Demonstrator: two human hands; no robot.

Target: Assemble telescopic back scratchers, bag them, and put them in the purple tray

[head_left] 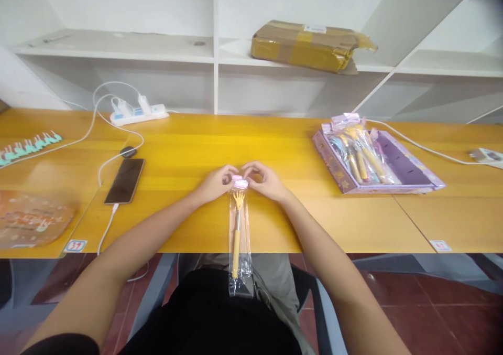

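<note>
A yellow hand-shaped back scratcher (pixel 236 239) with a metal shaft lies inside a transparent plastic bag (pixel 245 273) topped by a pink-and-white header card (pixel 239 182). My left hand (pixel 217 182) pinches the card's left end. Opposite it, my right hand (pixel 266 181) has thumb and index finger pinched at the right end. The bag's lower part hangs past the table's front edge, over my lap. To the right, a purple display box (pixel 404 188) holds several bagged back scratchers (pixel 363 156), heaped in its left half.
A phone (pixel 124 181) with a white cable rests left on the yellow table (pixel 188 150), near a power strip (pixel 139 115). Farther left are an orange plastic package (pixel 35 218) and small green items (pixel 29 148). A taped cardboard box (pixel 306 45) sits on the white shelf (pixel 129 45).
</note>
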